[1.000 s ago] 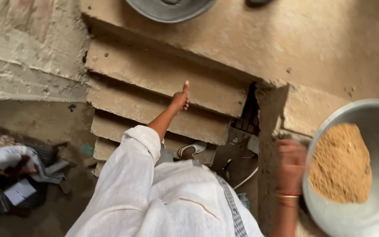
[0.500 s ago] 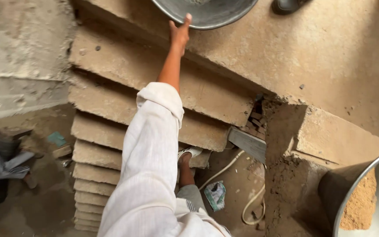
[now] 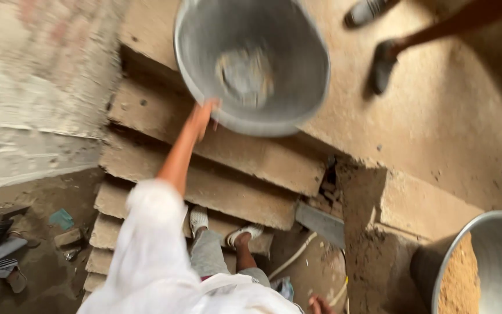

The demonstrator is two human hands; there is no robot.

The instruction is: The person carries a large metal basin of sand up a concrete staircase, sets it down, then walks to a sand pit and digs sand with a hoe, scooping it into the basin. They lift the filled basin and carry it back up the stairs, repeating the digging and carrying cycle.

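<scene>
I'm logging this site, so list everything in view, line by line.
empty metal pan: one, grey, top centre on the landing, with some residue inside
metal pan of sand: one, grey, bottom right, cut by the frame
sand: one heap, tan, inside that pan
concrete steps: one flight, dusty tan, running down the centre
other person's feet: two, in dark sandals, top right
hose: one, whitish, on the ground below the steps
scrap: one, teal, on the ground at left
shoes: two, white, on the steps
left hand: at the empty pan's rim, white sleeve; grip blurred
right hand: not in view
</scene>
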